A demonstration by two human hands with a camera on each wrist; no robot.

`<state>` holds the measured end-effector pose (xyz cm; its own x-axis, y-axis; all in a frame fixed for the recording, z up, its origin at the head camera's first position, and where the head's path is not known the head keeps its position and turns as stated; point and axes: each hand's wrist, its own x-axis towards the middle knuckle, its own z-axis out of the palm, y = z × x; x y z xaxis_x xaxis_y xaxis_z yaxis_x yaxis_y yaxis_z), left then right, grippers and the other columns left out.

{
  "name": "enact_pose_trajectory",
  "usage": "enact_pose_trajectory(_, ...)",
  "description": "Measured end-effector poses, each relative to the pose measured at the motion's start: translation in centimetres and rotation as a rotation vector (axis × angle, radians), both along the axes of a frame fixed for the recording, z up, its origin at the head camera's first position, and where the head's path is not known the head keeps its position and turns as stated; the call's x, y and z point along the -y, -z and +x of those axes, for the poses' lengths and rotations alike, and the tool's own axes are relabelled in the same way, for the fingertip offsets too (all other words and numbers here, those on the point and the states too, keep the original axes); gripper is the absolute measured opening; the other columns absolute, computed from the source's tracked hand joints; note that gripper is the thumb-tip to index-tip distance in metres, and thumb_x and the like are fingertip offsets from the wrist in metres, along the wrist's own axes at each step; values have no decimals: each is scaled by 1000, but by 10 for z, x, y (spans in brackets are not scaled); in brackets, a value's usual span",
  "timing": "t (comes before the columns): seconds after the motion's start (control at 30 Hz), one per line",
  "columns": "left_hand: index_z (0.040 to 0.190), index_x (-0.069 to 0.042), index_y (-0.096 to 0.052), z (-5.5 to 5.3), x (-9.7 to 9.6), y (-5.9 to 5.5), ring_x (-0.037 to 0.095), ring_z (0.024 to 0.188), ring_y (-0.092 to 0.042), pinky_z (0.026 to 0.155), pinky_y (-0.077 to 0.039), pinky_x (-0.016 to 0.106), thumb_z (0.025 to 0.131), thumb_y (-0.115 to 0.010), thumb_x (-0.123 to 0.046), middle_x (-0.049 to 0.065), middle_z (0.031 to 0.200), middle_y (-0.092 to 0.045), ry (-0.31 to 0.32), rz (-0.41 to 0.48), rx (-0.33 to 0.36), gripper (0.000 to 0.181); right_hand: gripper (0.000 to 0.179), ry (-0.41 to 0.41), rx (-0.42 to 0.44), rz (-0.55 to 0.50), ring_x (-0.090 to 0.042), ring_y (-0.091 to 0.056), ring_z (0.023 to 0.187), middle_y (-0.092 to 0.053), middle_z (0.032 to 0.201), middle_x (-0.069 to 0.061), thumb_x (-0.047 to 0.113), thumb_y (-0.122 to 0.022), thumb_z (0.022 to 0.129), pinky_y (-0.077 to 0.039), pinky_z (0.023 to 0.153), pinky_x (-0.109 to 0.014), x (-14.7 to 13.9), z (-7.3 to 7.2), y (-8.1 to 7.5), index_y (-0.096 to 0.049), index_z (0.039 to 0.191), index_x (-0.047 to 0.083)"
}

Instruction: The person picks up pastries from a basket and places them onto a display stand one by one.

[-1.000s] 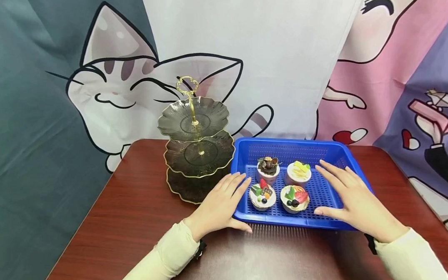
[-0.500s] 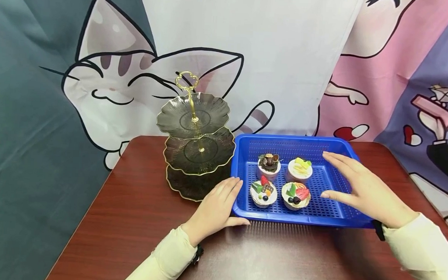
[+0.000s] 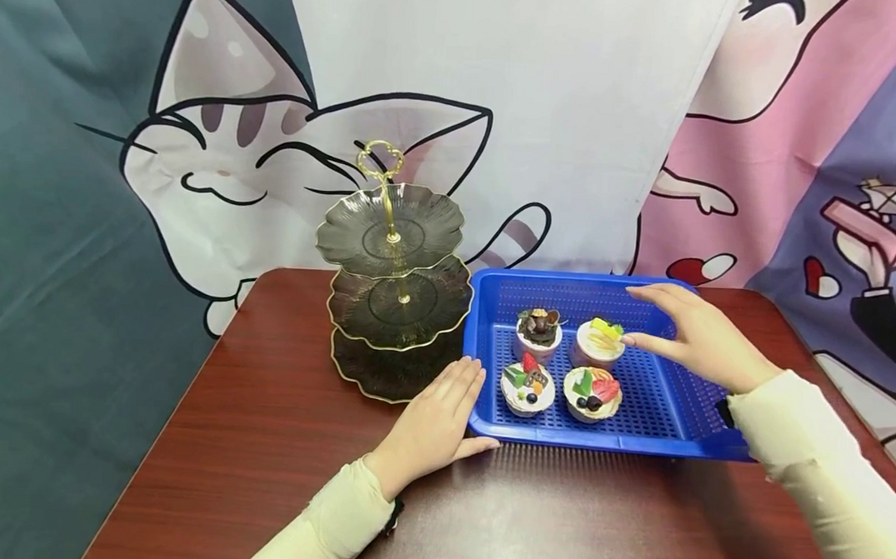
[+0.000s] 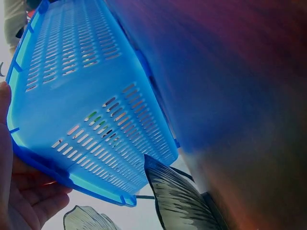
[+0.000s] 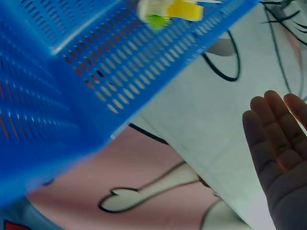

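A blue perforated plastic basket (image 3: 561,441) holds several cupcakes. At its back left stands a chocolate-topped cupcake (image 3: 538,333), with a yellow-fruit-topped cupcake (image 3: 599,343) to its right. In front are a cupcake with strawberry and a chocolate piece (image 3: 527,389) and a strawberry-slice cupcake (image 3: 593,394). My left hand (image 3: 428,429) rests its extended fingers at the basket's left rim; the left wrist view shows those fingers (image 4: 45,199) by the rim. Over the basket's right side hovers my right hand (image 3: 704,336), fingers spread from the thumb, close to the yellow-fruit-topped cupcake and holding nothing.
A three-tier stand of dark scalloped plates (image 3: 398,302) with gold edges and a gold handle (image 3: 381,160) is left of the basket. Both sit on a reddish-brown wooden table (image 3: 261,438). A cartoon-printed cloth (image 3: 576,93) hangs directly behind.
My right hand moves from the basket's right side leftward and inward, nearer the yellow-fruit-topped cupcake. My left hand settles slightly left and lower at the left rim, its fingers drawn closer together.
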<state>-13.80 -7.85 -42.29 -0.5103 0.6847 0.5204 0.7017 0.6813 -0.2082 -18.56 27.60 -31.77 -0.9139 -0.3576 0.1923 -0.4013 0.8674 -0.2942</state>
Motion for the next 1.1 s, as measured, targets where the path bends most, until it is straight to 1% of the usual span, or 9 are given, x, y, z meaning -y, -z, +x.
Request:
enact_pose_trajectory(0.1,130,3,-56,0,0,1,29,129,-52,114,-39,35,77,-65,-64,18,133,-58,5,20,12,86,68,21,-9,-19,-42,-47,124,-50,135,-22,39,-74,82,-39,101,-66,0,-12,8,-51,135,4)
enact_pose_trajectory(0.2,130,3,-55,0,0,0,29,130,-51,114,-39,35,77,-66,-63,18,134,-57,4,41,44,85,64,31,-21,-45,-40,-50,120,-53,131,-21,36,-75,81,-42,100,-64,-2,-23,18,-54,132,2)
enact_pose_trajectory(0.37,131,1,-54,2,-1,0,28,131,-51,114,-39,34,78,-66,-63,17,136,-56,-10,58,94,84,59,16,-25,-55,-38,-56,112,-59,120,-21,35,-75,82,-46,96,-60,-5,-35,36,-58,125,-1)
enact_pose_trajectory(0.5,132,1,-54,4,0,0,27,131,-51,113,-40,33,78,-66,-63,16,136,-56,-13,62,108,84,61,12,16,-56,-37,-57,108,-60,119,-22,40,-73,83,-48,93,-58,-6,-38,47,-58,124,-2)
enact_pose_trajectory(0.67,132,1,-54,4,1,-1,26,132,-50,113,-39,33,77,-67,-63,16,137,-56,-11,79,118,85,64,21,97,-73,-36,-57,107,-59,120,-24,42,-71,84,-50,92,-58,-7,-41,54,-56,126,-4)
enact_pose_trajectory(0.77,132,0,-54,4,2,0,26,132,-50,113,-40,33,77,-68,-62,16,137,-56,-7,92,117,85,68,20,139,-51,-37,-57,109,-59,121,-24,44,-71,83,-50,93,-58,-6,-42,58,-54,128,-4)
enact_pose_trajectory(0.87,131,0,-55,4,2,1,26,131,-51,112,-40,33,76,-68,-62,15,136,-57,-3,101,109,84,72,5,158,-19,-38,-57,109,-58,121,-25,46,-71,82,-50,93,-58,-5,-44,61,-54,128,-6)
enact_pose_trajectory(1.0,130,0,-56,3,2,2,26,130,-52,112,-41,33,75,-69,-63,15,135,-58,1,113,99,84,71,-7,177,7,-37,-58,106,-57,119,-25,47,-72,81,-52,91,-57,-4,-45,66,-55,126,-6)
enact_pose_trajectory(1.1,130,-1,-56,2,1,3,25,130,-52,112,-41,33,75,-70,-62,15,135,-58,11,123,98,84,73,1,201,11,-38,-57,108,-57,121,-25,48,-72,80,-49,93,-59,-6,-45,71,-55,127,-5)
